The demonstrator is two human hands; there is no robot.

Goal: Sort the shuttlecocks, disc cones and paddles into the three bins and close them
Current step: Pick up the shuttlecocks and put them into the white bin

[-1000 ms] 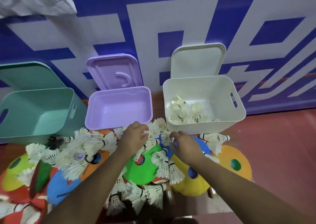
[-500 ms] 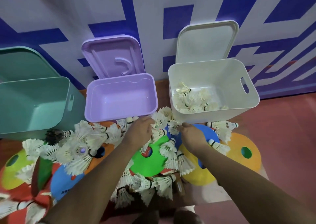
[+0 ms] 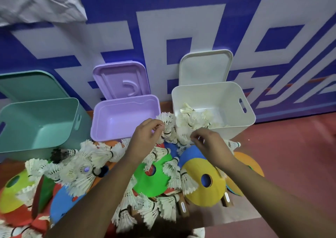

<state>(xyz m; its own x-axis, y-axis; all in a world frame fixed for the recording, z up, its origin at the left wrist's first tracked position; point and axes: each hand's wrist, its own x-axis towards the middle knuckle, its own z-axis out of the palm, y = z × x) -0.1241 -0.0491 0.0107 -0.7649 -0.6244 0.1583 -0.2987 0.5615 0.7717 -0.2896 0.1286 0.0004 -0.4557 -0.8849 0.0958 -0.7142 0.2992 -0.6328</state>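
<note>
My left hand (image 3: 145, 137) pinches a bunch of white shuttlecocks (image 3: 168, 126), lifted just in front of the gap between the purple bin (image 3: 125, 117) and the white bin (image 3: 214, 110). My right hand (image 3: 209, 141) pinches more shuttlecocks (image 3: 183, 137) by the white bin's front wall. Several shuttlecocks (image 3: 198, 117) lie inside the white bin. Loose shuttlecocks (image 3: 80, 166) cover a pile of disc cones, among them a green cone (image 3: 154, 181) and a yellow cone (image 3: 203, 186). Wooden paddle handles (image 3: 182, 207) poke out under the pile.
An empty teal bin (image 3: 38, 123) stands at the left. All three lids lean open against the blue and white wall: teal lid (image 3: 29, 85), purple lid (image 3: 121, 79), white lid (image 3: 205, 66). Red floor (image 3: 291, 165) lies to the right.
Both hands have risen from the pile with shuttlecocks pinched in them, moving up toward the white bin's front edge.
</note>
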